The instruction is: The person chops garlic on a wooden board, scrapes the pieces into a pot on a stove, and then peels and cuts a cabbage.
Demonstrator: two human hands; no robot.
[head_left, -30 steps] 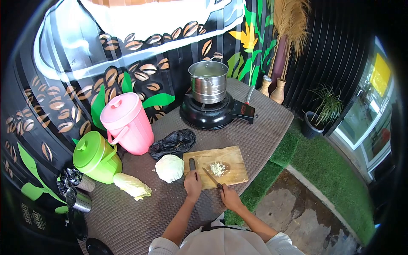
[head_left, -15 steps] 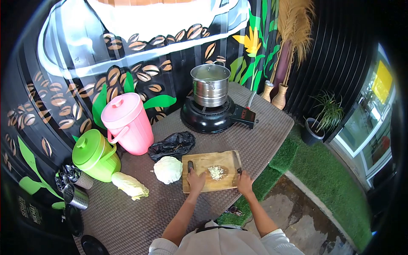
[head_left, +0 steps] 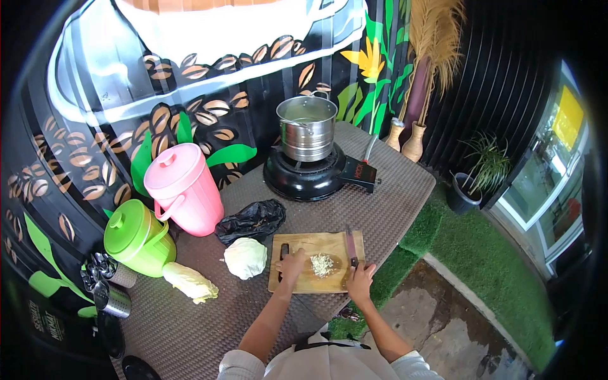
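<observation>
Head view: my right hand (head_left: 360, 280) has a snug grip on the knife (head_left: 351, 244), blade pointing far along the right end of the cutting board (head_left: 307, 242), probably to leave the chopped bits (head_left: 323, 266) mid-board alone. My left hand (head_left: 291, 270) is at the board's left end, I'd guess to steady it. Can't tell if that grip's pinching anything, since it partly covers the dark slot (head_left: 284, 251). Cabbage (head_left: 246, 258) sits just left on the table (head_left: 392, 190), likely for easy reach. Can't really make out what's inside the far pot (head_left: 308, 134).
</observation>
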